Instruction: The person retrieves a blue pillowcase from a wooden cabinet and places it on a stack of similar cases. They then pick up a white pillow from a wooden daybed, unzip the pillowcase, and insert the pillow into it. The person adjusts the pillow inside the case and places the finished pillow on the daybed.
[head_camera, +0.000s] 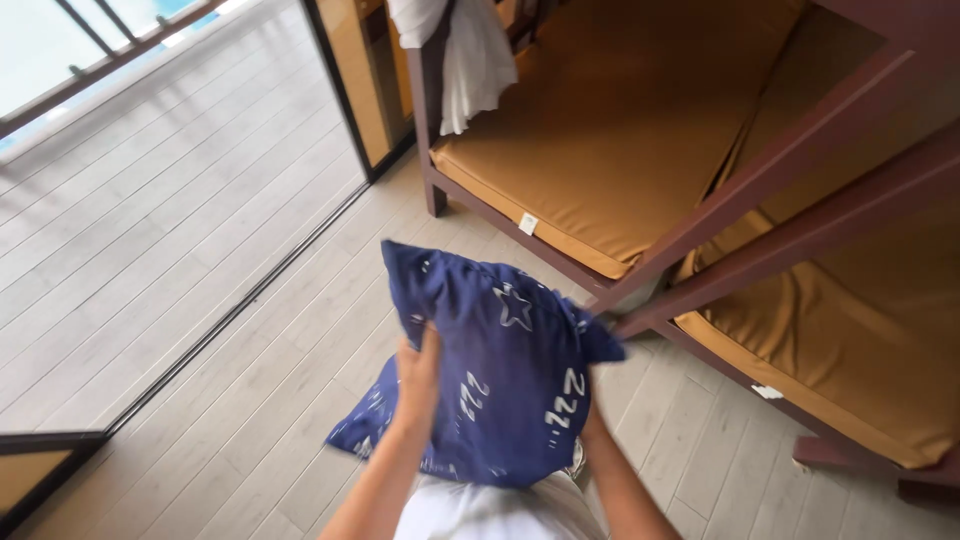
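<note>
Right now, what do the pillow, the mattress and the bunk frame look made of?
Pillow: blue woven fabric, matte, with a white star-and-letter print; it creases and sags between the left hand and the mostly hidden right hand, so a soft fill.
Mattress: tan cover, faint sheen, piped edge; fabric or vinyl, unclear.
Bunk frame: dark reddish-brown beams, probably painted or stained wood.

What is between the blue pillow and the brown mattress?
In the head view, bare pale floorboards and the bed's dark wooden frame separate the blue pillow from the brown mattress.
</note>
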